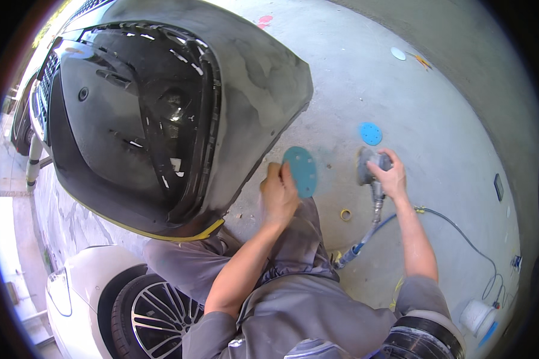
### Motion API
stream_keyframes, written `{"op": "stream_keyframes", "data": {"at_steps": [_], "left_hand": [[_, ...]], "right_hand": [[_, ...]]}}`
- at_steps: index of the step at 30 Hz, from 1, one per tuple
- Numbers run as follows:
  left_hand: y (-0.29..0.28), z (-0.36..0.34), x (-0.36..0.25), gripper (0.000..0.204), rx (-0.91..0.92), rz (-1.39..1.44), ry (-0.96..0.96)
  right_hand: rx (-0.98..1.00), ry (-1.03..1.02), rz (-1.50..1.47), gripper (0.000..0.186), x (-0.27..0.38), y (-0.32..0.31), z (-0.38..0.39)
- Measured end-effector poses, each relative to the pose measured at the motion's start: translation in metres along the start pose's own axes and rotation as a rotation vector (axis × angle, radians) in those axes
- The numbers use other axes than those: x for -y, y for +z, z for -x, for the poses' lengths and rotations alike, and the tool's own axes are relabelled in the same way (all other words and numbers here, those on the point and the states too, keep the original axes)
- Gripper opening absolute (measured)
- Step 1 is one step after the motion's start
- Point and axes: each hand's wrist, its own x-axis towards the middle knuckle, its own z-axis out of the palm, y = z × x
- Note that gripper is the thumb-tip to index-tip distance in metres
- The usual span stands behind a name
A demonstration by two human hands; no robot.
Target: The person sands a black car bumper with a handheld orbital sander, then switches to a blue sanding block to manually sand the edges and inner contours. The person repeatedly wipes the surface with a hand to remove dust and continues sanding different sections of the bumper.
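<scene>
- I judge sanding partly done: the car bumper, at 10 o'clock from the left hand, shows patchy grey; evening-out seems left.
- Left hand: fingers pinching a blue sanding disc by its edge.
- Right hand: fingers curled round the hose-fed sander, 3 o'clock from the disc.

From the person's head, one wide fisheye view looks down over the shirt onto the nearby left hand, right hand and floor.
</scene>
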Motion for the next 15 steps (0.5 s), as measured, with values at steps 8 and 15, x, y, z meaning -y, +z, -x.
{"op": "stream_keyframes", "data": {"at_steps": [8,15], "left_hand": [[-0.031,0.027,0.015,0.024,0.211,0.243,-0.055],[-0.059,0.023,0.015,0.025,0.104,0.346,-0.232]], "right_hand": [[0.154,0.323,0.569,0.067,-0.189,0.104,-0.034],[0.217,-0.037,0.728,0.061,-0.134,0.136,0.023]]}}
